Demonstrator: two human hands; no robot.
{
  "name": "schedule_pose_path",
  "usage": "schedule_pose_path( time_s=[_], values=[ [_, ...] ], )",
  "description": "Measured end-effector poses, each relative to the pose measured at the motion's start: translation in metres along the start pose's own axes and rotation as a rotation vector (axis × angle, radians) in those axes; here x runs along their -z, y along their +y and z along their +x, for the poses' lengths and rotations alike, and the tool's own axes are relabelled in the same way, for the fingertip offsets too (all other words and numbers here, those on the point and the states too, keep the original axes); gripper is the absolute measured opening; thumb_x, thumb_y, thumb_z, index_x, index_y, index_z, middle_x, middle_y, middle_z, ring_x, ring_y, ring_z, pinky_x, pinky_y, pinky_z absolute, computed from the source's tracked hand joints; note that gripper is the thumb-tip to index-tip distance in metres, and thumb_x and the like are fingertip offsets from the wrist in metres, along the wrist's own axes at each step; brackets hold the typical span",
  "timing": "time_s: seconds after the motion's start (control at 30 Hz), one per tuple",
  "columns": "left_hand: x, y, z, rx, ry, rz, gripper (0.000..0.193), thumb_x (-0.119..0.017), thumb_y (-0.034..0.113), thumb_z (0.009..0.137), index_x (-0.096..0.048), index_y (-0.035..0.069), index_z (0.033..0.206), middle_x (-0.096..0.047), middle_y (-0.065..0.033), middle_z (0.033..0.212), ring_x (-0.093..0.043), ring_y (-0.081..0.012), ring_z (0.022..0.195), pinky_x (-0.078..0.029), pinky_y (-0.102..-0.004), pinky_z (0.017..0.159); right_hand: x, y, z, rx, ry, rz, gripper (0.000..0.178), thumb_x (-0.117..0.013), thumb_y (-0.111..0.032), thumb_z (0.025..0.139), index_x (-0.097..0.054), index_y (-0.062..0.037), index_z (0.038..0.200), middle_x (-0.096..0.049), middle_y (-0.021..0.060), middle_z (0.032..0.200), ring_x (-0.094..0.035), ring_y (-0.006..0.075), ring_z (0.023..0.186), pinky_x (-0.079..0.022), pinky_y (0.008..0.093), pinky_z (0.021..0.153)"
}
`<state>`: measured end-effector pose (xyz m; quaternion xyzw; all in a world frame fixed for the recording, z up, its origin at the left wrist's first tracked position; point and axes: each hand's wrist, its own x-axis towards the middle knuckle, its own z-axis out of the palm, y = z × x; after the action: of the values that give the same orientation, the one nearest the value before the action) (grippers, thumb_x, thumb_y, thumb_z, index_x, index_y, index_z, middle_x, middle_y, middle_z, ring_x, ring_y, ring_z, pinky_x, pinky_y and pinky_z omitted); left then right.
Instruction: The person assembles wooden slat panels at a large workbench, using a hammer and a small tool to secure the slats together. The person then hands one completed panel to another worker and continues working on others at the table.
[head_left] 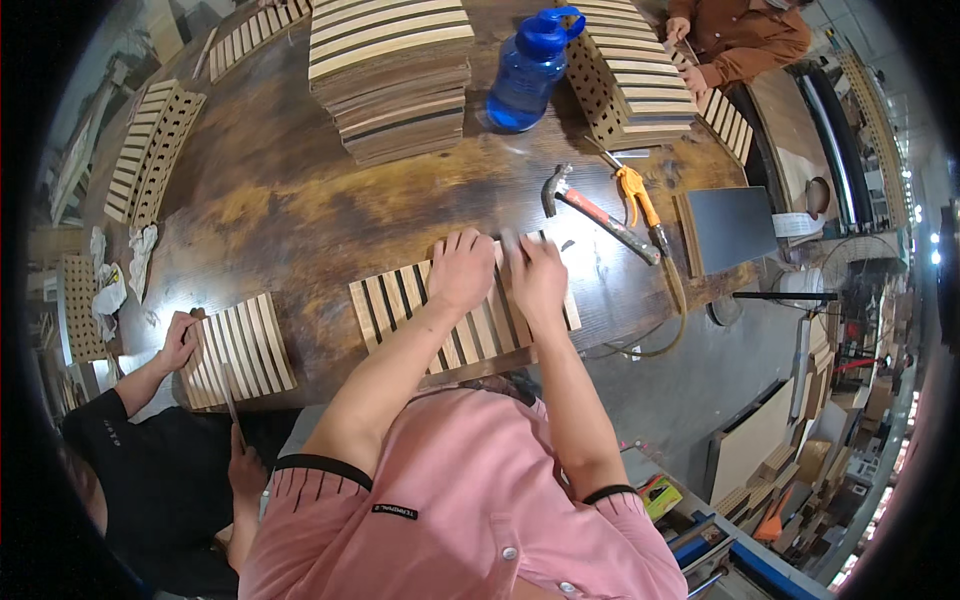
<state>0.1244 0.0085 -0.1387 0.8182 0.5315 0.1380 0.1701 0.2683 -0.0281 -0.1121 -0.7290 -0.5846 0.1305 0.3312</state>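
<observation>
A wooden slat panel (pixel 385 308) with pale and dark stripes lies flat on the table in front of me, near its front edge. My left hand (pixel 462 272) rests on the middle of this panel, its fingers laid flat over the slats. Close beside it, my right hand (pixel 538 280) is over the panel's right part, fingers curled in. Something small and greyish, smeared by motion, shows at those fingertips; its kind is unclear. Beyond the panel on the right lie a claw hammer (pixel 605 220) with a red handle and an orange air blow gun (pixel 637 195) on a hose.
A tall stack of slat panels (pixel 390 100) stands at the back, with a blue water bottle (pixel 525 80) and another stack (pixel 635 70) to its right. Dark boards (pixel 732 230) lie at the right edge. One person works on a panel (pixel 240 350) at left, another at far right.
</observation>
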Motion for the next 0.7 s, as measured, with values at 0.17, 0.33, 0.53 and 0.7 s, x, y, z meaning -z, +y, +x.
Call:
schedule_pose_path(
  time_s=[0.17, 0.33, 0.53, 0.7],
  values=[
    [-0.009, -0.008, -0.003, -0.012, 0.102, -0.08, 0.018, -0.057, 0.02, 0.099, -0.063, 0.01, 0.112, -0.06, -0.0105, 0.114, -0.054, -0.0328, 0.112, -0.042, -0.0493, 0.098, -0.007, 0.005, -0.003, -0.053, -0.066, -0.089, 0.025, -0.065, -0.024, 0.097, -0.075, -0.0089, 0.114, -0.069, 0.0194, 0.099, -0.068, 0.0405, 0.088, -0.054, 0.051, 0.077],
    [-0.008, -0.006, -0.006, 0.0, 0.092, -0.08, 0.017, -0.056, 0.019, 0.099, -0.063, 0.011, 0.112, -0.06, -0.0101, 0.114, -0.054, -0.0321, 0.112, -0.041, -0.0492, 0.098, 0.051, 0.009, -0.086, -0.169, -0.143, -0.013, 0.027, -0.07, -0.022, 0.095, -0.076, -0.006, 0.116, -0.07, 0.0221, 0.097, -0.07, 0.0395, 0.085, -0.056, 0.0437, 0.077],
    [-0.006, 0.001, 0.0, -0.041, 0.092, -0.048, 0.019, -0.054, 0.021, 0.102, -0.063, 0.011, 0.114, -0.059, -0.0103, 0.115, -0.054, -0.0317, 0.113, -0.041, -0.0483, 0.099, -0.003, 0.004, 0.002, -0.045, -0.028, -0.031, 0.03, -0.063, -0.03, 0.098, -0.074, -0.0086, 0.117, -0.07, 0.018, 0.102, -0.069, 0.0384, 0.089, -0.053, 0.0503, 0.08],
    [-0.008, -0.01, -0.004, 0.013, 0.037, -0.048, 0.019, -0.054, 0.021, 0.101, -0.063, 0.011, 0.115, -0.059, -0.0097, 0.117, -0.053, -0.0313, 0.116, -0.04, -0.0482, 0.101, -0.001, -0.004, -0.006, -0.102, -0.079, -0.127, 0.027, -0.065, -0.028, 0.097, -0.074, -0.0105, 0.115, -0.07, 0.0157, 0.104, -0.068, 0.0387, 0.091, -0.051, 0.0521, 0.081]
  ],
)
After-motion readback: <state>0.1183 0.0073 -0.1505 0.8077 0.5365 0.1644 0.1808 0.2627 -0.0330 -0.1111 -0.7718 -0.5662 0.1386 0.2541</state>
